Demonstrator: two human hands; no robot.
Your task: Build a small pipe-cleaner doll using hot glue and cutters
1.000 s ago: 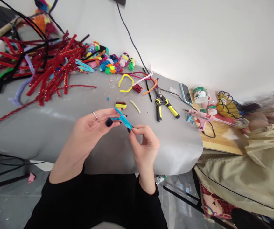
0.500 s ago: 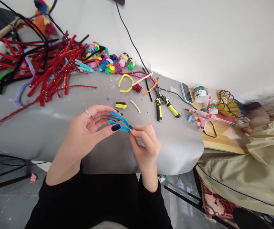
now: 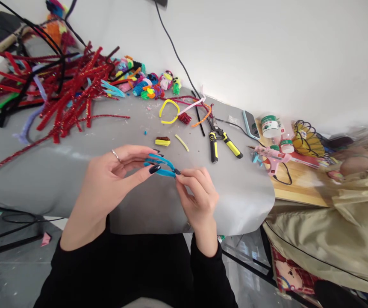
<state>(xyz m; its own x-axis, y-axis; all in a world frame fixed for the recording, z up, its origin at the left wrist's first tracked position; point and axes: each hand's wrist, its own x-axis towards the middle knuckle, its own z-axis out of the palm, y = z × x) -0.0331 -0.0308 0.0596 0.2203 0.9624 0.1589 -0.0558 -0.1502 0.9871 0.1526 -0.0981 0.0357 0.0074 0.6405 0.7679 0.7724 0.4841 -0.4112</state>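
Note:
A short blue pipe cleaner [image 3: 163,167], folded into two strands, is held between both hands above the near edge of the grey table [image 3: 75,167]. My left hand [image 3: 116,177], with a ring and dark nails, pinches its left part between thumb and fingers. My right hand [image 3: 196,196] pinches the folded right end with its fingertips. Both sleeves are black.
A heap of red glitter pipe cleaners [image 3: 58,90] covers the far left. Small colourful figures [image 3: 148,83], a yellow loop [image 3: 168,112], a yellow-brown piece [image 3: 162,141] and yellow-handled pliers [image 3: 220,143] lie beyond the hands. A pink glue gun [image 3: 270,158] and jars [image 3: 269,125] sit at right beside another person's beige sleeve [image 3: 347,222].
The blue pipe cleaner went from a crossed, sticking-up shape to two flat strands lying side by side. My left thumb now presses on it, and my right fingers closed on its right end.

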